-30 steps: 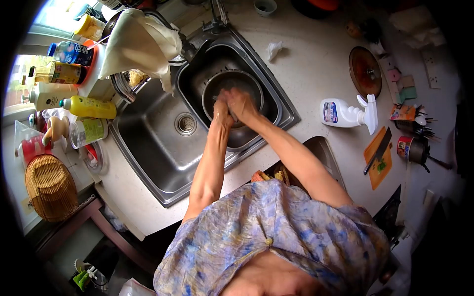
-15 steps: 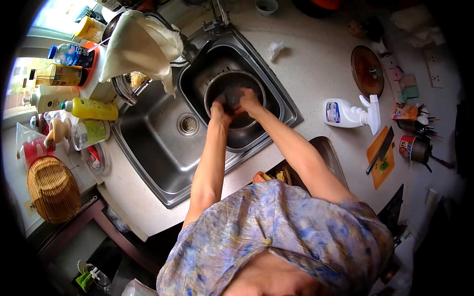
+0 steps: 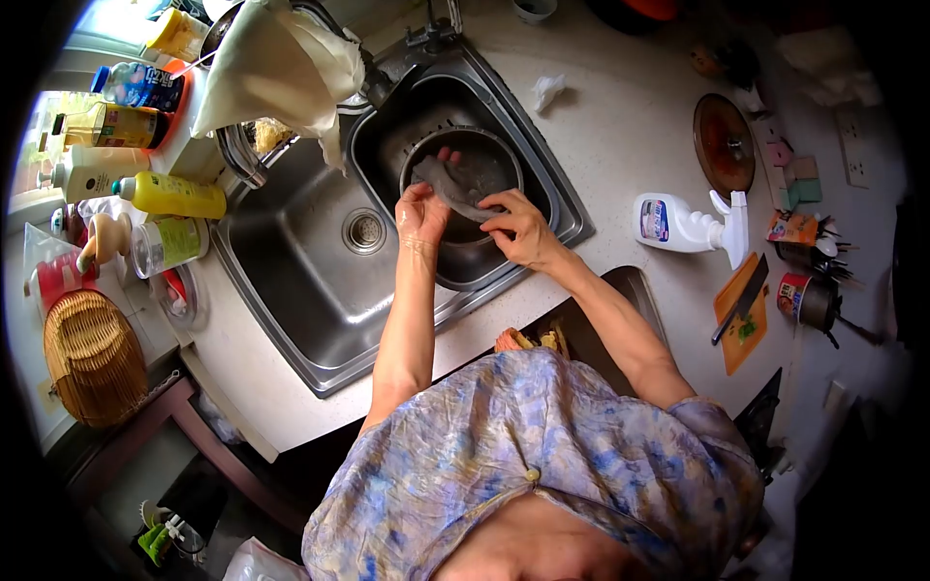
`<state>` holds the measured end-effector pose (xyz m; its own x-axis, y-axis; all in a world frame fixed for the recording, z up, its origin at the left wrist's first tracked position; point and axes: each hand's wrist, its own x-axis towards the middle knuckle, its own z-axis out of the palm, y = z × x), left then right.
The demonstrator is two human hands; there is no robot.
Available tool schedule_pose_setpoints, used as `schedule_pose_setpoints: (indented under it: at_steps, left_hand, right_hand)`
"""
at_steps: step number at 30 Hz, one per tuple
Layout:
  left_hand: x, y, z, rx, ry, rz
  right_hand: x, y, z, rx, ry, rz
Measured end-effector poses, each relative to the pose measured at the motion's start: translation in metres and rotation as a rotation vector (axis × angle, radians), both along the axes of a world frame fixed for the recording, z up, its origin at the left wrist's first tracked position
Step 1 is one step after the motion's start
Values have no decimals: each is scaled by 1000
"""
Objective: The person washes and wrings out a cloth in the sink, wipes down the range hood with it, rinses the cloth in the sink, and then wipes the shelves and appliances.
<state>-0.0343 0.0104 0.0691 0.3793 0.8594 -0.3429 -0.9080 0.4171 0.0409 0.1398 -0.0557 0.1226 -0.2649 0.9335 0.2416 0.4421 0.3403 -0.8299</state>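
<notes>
A limp, wet-looking grey cloth (image 3: 453,186) stretches between my two hands above a round metal pot (image 3: 504,155). My left hand (image 3: 422,215) is closed on its left end, with some fingertips showing behind the cloth. My right hand (image 3: 525,230) pinches the other end between thumb and fingers. The pot sits inside the smaller, right-hand basin of the steel sink (image 3: 308,315); dark liquid seems to be in it, though the cloth and hands hide part of the inside.
A faucet (image 3: 426,37) stands behind the sink. A white spray bottle (image 3: 678,223) lies on the right counter, near a knife (image 3: 741,300) on an orange cutting board (image 3: 734,341) and a round lid (image 3: 724,145). Several bottles, including a yellow one (image 3: 174,197), line the left side.
Both hands have come up from inside the pot, bringing the grey cloth above it. The cloth is now spread between them, and the right hand has shifted toward the pot's near right rim.
</notes>
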Motion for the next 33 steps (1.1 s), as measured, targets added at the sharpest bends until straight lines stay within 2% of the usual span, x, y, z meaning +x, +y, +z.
schedule_pose_setpoints:
  at_steps: [2, 4, 6, 8, 10, 12, 13, 14, 16, 18, 19, 21, 22, 23, 24, 26, 27, 28, 30, 31, 32, 33]
  left_hand:
    - [0, 1, 9, -70, -167, 6]
    - [2, -1, 7, -58, -85, 16]
    - [5, -2, 7, -47, -5, 23]
    - [7, -3, 9, -13, 15, -13]
    - [4, -7, 12, 23, 15, -1]
    - [-1, -8, 12, 62, 16, 14]
    - [-5, -8, 10, 43, 52, 4]
    - [-9, -8, 8, 24, 86, -7]
    - [-11, -10, 16, -29, 171, -19]
    - [-10, -11, 19, -33, 370, -12]
    - [-10, -11, 15, -33, 368, -10]
    - [-12, -11, 6, -10, 522, -17]
    - [-14, -10, 4, -10, 521, -14]
    - [-15, -10, 1, -69, 663, -90]
    - [-15, -9, 1, -99, 735, -126]
    - [-10, -9, 0, -178, 795, -128]
    - [-6, -9, -1, -225, 786, -91]
    - [-3, -8, -2, -225, 786, -90]
    - [4, -4, -7, -301, 675, -85]
    - [7, -3, -6, -344, 655, -102]
    - [7, -1, -17, -340, 656, -101]
    - [8, 1, -20, -359, 610, -106]
  right_hand:
    - [1, 1, -7, -11, 28, -10]
    - [-3, 2, -18, -354, 453, -196]
    - [-8, 6, -21, -409, 418, -281]
    - [-11, 11, -17, -365, 178, -358]
    - [-3, 15, -26, -393, 117, -259]
    - [1, 16, -29, -730, 604, -312]
    - [5, 17, -27, -729, 769, -288]
    - [7, 17, -26, -731, 767, -286]
    - [10, 18, -17, -756, 1048, -361]
    - [11, 20, -15, -754, 1047, -340]
    - [11, 21, -16, -770, 1010, -370]
    - [10, 25, -19, -786, 971, -397]
    - [9, 29, -22, -675, 589, -365]
    - [8, 30, -25, -553, 213, -326]
    - [5, 31, -28, -554, 211, -323]
    - [-1, 33, -34, -248, -308, -97]
    - [-5, 36, -34, -267, -460, 8]
    - [-11, 38, -34, -266, -460, 9]
    - [-24, 44, -34, -335, -836, 125]
    - [-27, 48, -44, -302, -910, 160]
    - [-32, 54, -48, -299, -909, 157]
    - [-36, 60, -54, -416, -856, 94]
